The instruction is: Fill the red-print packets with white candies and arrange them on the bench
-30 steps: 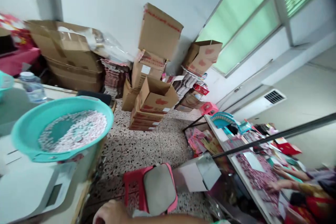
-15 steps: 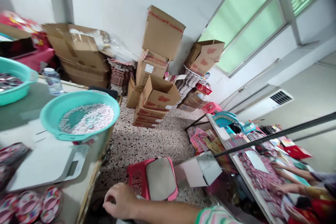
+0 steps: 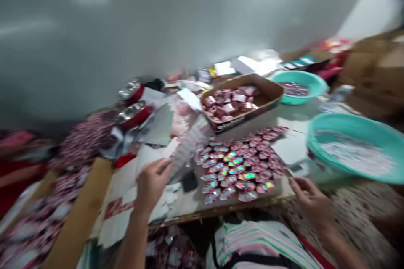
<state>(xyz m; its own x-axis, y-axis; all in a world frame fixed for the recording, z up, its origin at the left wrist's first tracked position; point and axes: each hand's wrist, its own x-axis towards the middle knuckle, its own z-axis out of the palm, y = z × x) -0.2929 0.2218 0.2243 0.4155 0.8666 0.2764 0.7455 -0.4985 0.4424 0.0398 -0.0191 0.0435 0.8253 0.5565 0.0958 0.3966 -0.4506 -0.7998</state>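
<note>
My left hand is over the table with its fingers closed on the near end of a clear ribbed plastic strip, which is blurred. My right hand is at the table's front edge, fingers pinched together; what is between them I cannot make out. Between my hands lie rows of shiny pink oval packs, some with rainbow glints. A small dark flat object lies beside them, near my left hand. Just beyond my right hand is a white scale, partly covered.
A cardboard box of pink packs stands behind the rows. Two turquoise basins sit at the right, one holding small pale pieces. At the left are a long carton of packs and another person's arm.
My view has swung left from the floor and stacked cartons to the table. Both my hands now show at the table; before, only one forearm and curled hand showed.
</note>
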